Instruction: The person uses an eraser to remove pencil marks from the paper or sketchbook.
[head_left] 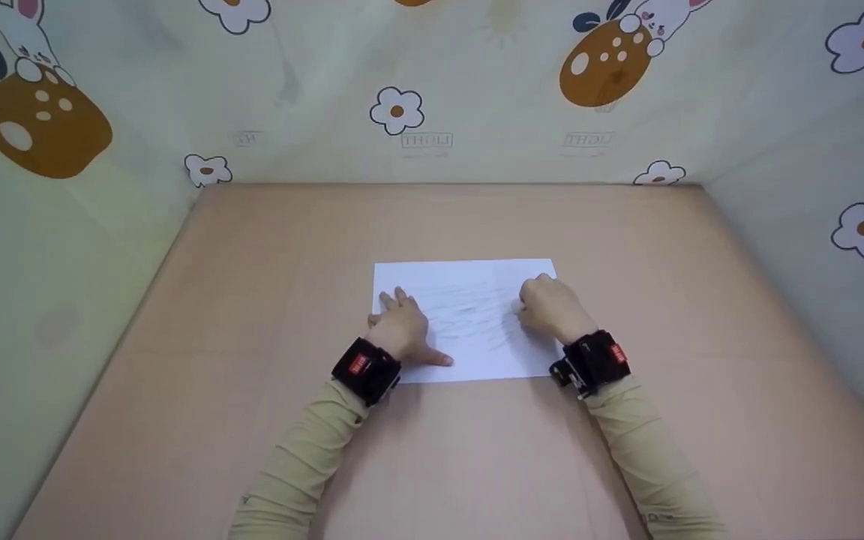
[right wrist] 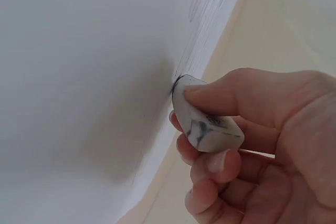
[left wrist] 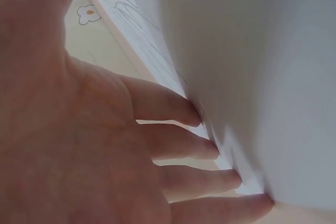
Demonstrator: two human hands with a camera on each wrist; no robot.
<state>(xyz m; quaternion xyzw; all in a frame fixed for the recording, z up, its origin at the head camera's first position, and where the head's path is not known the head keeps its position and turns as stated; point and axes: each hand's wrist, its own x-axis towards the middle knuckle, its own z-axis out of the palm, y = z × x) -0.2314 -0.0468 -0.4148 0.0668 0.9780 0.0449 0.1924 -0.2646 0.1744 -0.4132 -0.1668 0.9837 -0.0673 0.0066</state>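
Note:
A white sheet of paper (head_left: 477,360) covered with faint grey pencil strokes lies on the table. My left hand (head_left: 400,330) rests on its left part, fingers spread and thumb stretched toward the lower edge; in the left wrist view its straight fingertips (left wrist: 231,178) press on the paper. On the right part of the sheet, my right hand (head_left: 554,307) pinches a white eraser (right wrist: 202,116) between thumb and fingers. One end of the eraser, smudged dark, meets the paper in the right wrist view. From the head view the eraser is mostly hidden by the hand.
A light brown tabletop (head_left: 289,247) surrounds the sheet on all sides. Behind and beside it hangs a pale cloth (head_left: 312,97) printed with flowers, rabbits and orange fruit. Black camera bands (head_left: 367,371) sit on both wrists.

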